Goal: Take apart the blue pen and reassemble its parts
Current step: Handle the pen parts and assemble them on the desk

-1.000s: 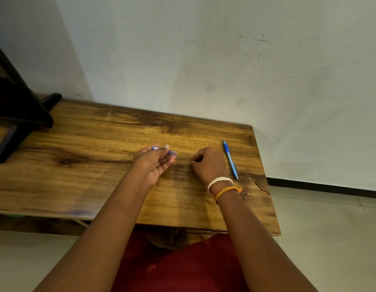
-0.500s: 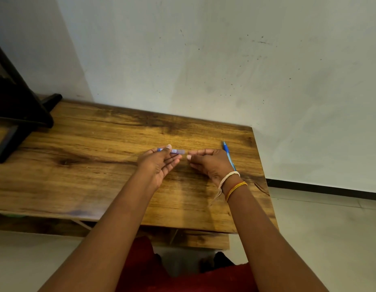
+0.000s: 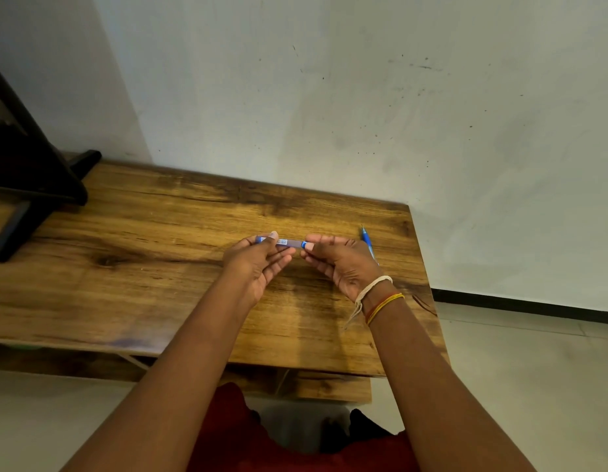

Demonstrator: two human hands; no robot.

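We see the blue pen barrel held level above the wooden table, its ends pinched between the thumb and fingertips of the left hand and the right hand. A second blue pen lies just beyond the right fingers.
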